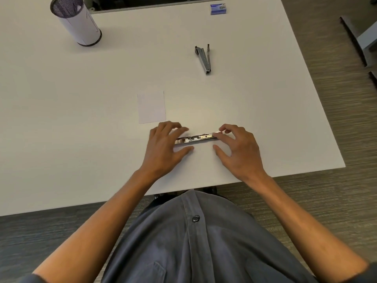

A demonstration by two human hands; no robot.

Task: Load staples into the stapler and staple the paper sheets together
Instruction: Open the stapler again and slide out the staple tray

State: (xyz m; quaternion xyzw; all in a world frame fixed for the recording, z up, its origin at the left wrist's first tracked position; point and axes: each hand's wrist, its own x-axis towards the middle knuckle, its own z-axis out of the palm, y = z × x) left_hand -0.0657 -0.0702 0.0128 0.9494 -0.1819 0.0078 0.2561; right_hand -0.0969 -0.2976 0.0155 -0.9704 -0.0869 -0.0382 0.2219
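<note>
A long silver metal stapler (pixel 196 138) lies flat on the white table (pixel 81 119), stretched left to right near the front edge. My left hand (pixel 165 148) rests on its left end, fingers over the metal. My right hand (pixel 238 148) pinches its right end between fingertips and thumb. A small stack of white paper sheets (pixel 151 107) lies just behind my left hand. A blue staple box (pixel 218 9) sits at the far right back of the table.
A second, smaller grey stapler (pixel 204 58) lies partly open behind and right of my hands. A mesh pen cup wrapped in white paper (pixel 76 21) stands at the back left. The table's right edge drops to carpet.
</note>
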